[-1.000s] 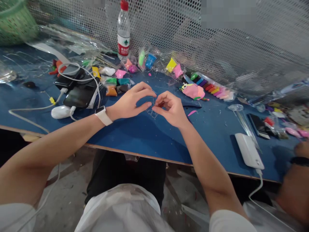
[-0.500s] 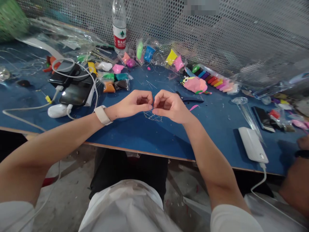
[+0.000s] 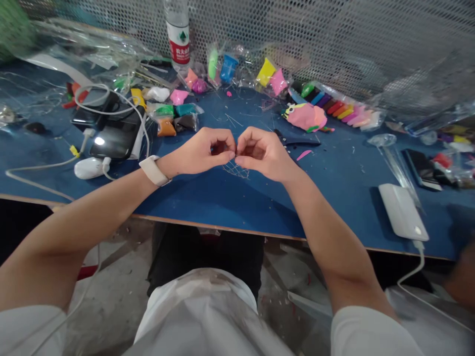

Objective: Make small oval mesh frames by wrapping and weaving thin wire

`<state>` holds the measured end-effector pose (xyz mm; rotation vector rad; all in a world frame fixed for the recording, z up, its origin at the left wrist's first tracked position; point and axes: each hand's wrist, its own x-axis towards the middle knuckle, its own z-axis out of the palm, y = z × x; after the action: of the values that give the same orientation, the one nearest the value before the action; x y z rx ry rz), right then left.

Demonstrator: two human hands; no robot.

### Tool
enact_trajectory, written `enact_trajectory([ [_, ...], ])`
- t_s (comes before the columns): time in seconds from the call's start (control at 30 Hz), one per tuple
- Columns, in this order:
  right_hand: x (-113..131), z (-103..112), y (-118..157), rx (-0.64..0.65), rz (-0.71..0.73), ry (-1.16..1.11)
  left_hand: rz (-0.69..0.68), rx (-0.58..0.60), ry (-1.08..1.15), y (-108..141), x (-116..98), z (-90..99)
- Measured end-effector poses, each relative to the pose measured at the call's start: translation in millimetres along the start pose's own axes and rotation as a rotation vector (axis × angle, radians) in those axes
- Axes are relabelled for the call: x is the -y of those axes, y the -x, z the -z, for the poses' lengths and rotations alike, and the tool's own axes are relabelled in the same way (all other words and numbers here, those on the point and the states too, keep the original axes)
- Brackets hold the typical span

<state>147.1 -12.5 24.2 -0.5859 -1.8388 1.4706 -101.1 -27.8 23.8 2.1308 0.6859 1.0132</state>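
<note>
My left hand (image 3: pixel 213 150) and my right hand (image 3: pixel 261 153) meet fingertip to fingertip above the blue table. Both are pinched closed on a thin wire frame (image 3: pixel 236 170), a mesh of silvery wires whose lower part shows beneath the fingers. The exact spot gripped is hidden by the thumbs and fingertips. Right of my right hand lies a pair of dark-handled pliers (image 3: pixel 300 141), with a pink sliver (image 3: pixel 304 155) beside it. Behind them rests a pink clay fish-like figure (image 3: pixel 306 117) with googly eyes. Loose wire pieces (image 3: pixel 233 120) lie beyond my hands.
Bagged coloured clay (image 3: pixel 174 121) and a water bottle (image 3: pixel 178 39) stand toward the back. A black phone (image 3: pixel 113 138) with white cables lies left. A white power bank (image 3: pixel 403 211) sits near the right front edge, by another person's blurred arm (image 3: pixel 462 277). Perforated metal panel (image 3: pixel 334 29) borders the back.
My hands stay together on the wire frame with only slight finger movement. The view has shifted a little. The other person's arm at the right has moved back toward the edge.
</note>
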Motion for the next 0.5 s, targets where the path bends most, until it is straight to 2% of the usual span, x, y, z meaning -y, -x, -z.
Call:
enact_trajectory([
  [0.27, 5.7, -4.9, 0.1, -0.024, 0.057, 0.063, -0.089, -0.006, -0.042, 0.9, 0.3, 0.4],
  [0.5, 4.7, -7.0, 2.9, -0.039, 0.078, 0.156, -0.060, -0.056, -0.125, 1.6, -1.3, -1.3],
])
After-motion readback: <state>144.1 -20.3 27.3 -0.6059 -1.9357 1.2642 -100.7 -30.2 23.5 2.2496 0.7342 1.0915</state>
